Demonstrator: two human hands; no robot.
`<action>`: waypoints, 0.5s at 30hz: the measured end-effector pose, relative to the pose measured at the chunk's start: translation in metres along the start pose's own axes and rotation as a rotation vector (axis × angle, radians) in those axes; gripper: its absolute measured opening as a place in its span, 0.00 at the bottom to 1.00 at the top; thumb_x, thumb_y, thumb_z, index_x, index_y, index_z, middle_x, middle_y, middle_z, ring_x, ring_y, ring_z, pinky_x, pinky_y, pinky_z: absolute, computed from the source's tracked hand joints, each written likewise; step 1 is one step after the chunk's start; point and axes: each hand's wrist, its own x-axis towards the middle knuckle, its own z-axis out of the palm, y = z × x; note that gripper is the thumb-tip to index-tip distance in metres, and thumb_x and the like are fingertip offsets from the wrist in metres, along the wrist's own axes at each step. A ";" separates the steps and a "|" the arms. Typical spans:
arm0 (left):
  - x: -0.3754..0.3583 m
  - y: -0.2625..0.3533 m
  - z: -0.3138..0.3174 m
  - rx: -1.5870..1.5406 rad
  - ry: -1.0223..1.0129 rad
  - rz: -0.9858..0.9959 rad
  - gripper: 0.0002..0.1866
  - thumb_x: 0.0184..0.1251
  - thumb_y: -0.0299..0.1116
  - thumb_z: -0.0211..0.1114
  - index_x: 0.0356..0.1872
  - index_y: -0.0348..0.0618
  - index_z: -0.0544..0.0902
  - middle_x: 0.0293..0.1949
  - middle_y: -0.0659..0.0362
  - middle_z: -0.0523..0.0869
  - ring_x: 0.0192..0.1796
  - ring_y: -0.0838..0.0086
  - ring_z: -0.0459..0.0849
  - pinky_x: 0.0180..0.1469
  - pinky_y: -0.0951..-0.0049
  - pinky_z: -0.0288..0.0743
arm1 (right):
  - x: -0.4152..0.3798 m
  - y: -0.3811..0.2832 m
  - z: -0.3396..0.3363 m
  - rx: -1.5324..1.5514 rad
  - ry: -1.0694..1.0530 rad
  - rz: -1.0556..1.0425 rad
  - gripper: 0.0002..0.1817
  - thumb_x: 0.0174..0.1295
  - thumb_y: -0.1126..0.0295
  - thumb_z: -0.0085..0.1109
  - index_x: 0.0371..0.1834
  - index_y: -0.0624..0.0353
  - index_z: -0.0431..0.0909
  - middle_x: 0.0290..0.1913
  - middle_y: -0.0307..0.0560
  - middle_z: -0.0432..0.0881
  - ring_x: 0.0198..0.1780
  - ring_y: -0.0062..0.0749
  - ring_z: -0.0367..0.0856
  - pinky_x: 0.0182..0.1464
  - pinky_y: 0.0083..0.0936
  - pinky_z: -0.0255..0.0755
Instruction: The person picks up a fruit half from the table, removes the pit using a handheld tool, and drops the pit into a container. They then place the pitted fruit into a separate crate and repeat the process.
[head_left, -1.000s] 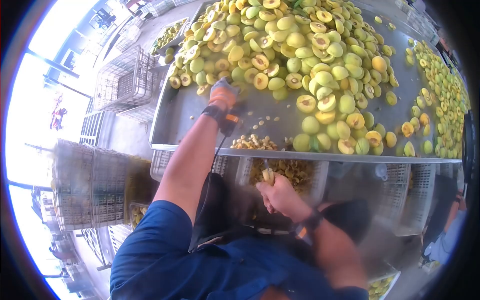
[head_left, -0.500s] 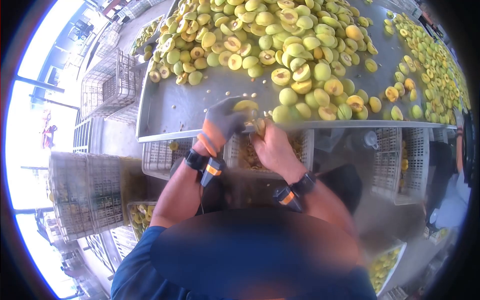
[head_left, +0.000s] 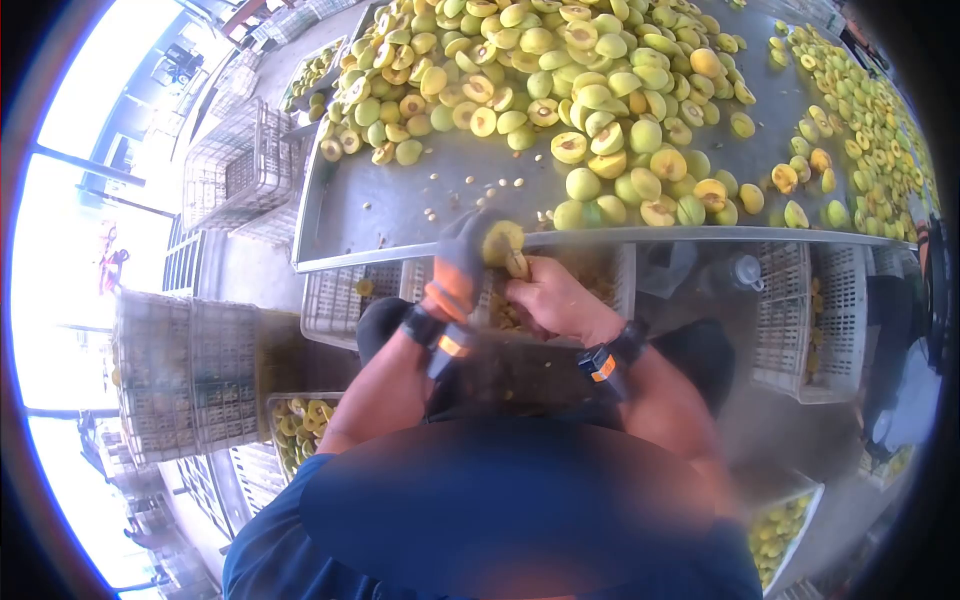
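While the gloved left hand [head_left: 460, 256] grips a cut fruit [head_left: 502, 240] by the bench's [head_left: 370, 215] near edge, the right hand [head_left: 556, 300] closes round a tool [head_left: 517, 265], tip hidden at the fruit; over the crate [head_left: 626, 280], probably to catch scraps! Room opens leftward across scattered pits [head_left: 490, 193]; the heap [head_left: 590, 100] crowds the right.

Fruit heap [head_left: 560, 90] on table [head_left: 370, 205], crates [head_left: 332, 318] below

A rounded yellow-green piece of fruit [head_left: 503, 241], slightly blurred, is held just above the frame's centre; close below and slightly right, a pale-handled tool [head_left: 517, 265] tilts, its tip indistinct.
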 end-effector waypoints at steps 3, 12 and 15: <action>-0.003 -0.009 0.011 0.396 0.037 0.279 0.18 0.70 0.26 0.68 0.59 0.37 0.84 0.49 0.47 0.92 0.49 0.52 0.92 0.52 0.59 0.86 | -0.007 -0.007 0.004 0.249 -0.135 0.197 0.10 0.80 0.65 0.58 0.37 0.52 0.72 0.27 0.33 0.72 0.19 0.19 0.69 0.20 0.25 0.65; 0.005 -0.006 -0.003 0.162 0.165 0.042 0.16 0.84 0.37 0.60 0.46 0.35 0.91 0.41 0.54 0.94 0.44 0.69 0.90 0.52 0.68 0.84 | -0.024 0.004 0.012 0.354 -0.240 0.207 0.10 0.80 0.64 0.59 0.41 0.52 0.70 0.26 0.31 0.67 0.19 0.17 0.67 0.20 0.25 0.65; 0.001 0.002 -0.037 -0.209 0.300 -0.274 0.20 0.88 0.40 0.58 0.46 0.34 0.93 0.41 0.56 0.94 0.43 0.76 0.88 0.52 0.72 0.82 | -0.025 0.023 0.016 0.305 -0.142 0.264 0.15 0.80 0.64 0.58 0.32 0.53 0.69 0.23 0.33 0.68 0.19 0.19 0.68 0.20 0.27 0.66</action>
